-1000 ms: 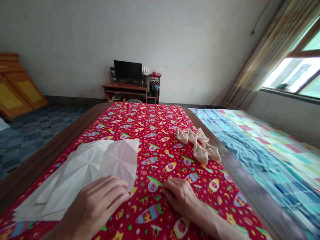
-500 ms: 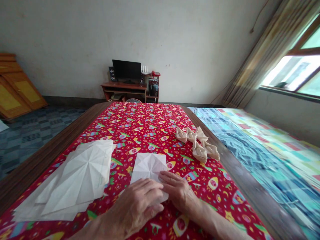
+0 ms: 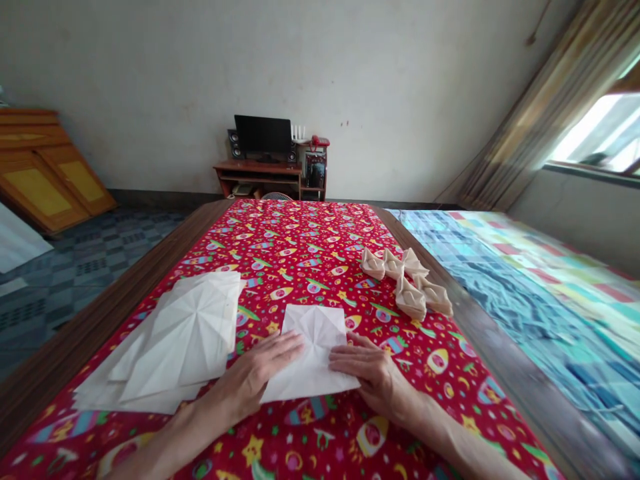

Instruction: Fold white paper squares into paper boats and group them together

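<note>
A creased white paper sheet lies flat on the red patterned tablecloth in front of me. My left hand rests with fingers stretched flat on the sheet's left edge. My right hand lies with fingers flat on its right edge. To the left sits a stack of creased white paper sheets. Several folded beige paper figures are grouped at the right side of the cloth.
The wooden table edge borders the cloth on both sides. A bed with a blue-green patchwork cover runs along the right. A desk with a monitor stands at the far wall, and a yellow cabinet at the left.
My left hand slid one sheet off the stack to the right, in front of me. Both hands now press flat on its edges, spread further apart than half a second ago.
</note>
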### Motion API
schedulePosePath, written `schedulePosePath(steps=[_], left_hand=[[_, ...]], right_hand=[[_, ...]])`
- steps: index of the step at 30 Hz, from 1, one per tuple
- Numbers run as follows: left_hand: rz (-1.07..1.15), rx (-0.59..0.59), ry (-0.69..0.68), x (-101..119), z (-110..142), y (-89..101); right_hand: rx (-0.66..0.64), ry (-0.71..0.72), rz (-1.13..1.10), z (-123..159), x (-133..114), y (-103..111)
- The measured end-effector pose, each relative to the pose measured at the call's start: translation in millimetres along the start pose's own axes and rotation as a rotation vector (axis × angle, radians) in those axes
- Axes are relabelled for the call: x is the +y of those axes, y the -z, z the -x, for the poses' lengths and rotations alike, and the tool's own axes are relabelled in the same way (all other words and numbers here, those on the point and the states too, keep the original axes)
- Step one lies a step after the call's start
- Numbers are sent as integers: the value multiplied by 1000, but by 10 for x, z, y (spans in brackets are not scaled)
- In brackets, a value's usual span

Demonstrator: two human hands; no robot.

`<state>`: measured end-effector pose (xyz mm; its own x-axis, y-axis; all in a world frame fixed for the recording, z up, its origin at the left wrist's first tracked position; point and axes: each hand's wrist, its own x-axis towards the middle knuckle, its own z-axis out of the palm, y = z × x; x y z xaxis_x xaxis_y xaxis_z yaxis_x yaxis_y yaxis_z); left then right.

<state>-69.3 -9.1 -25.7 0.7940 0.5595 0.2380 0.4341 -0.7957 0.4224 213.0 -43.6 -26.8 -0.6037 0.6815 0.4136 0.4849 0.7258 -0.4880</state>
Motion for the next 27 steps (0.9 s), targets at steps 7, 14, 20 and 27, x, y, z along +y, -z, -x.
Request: schedulePosePath(steps=[7,14,20,27], left_hand=[[82,138,-68,82,-15,-45],[186,244,151,217,-4,-60],[58,197,457,166,-57,-115],[-247,78,626,187,-244,-22]], right_hand=[[1,-18,7,147,-38,96],[63,-322,-90,69,-100,40],[146,-625,32,-134,9,-62],[72,-620,272,-218,-1,-58]])
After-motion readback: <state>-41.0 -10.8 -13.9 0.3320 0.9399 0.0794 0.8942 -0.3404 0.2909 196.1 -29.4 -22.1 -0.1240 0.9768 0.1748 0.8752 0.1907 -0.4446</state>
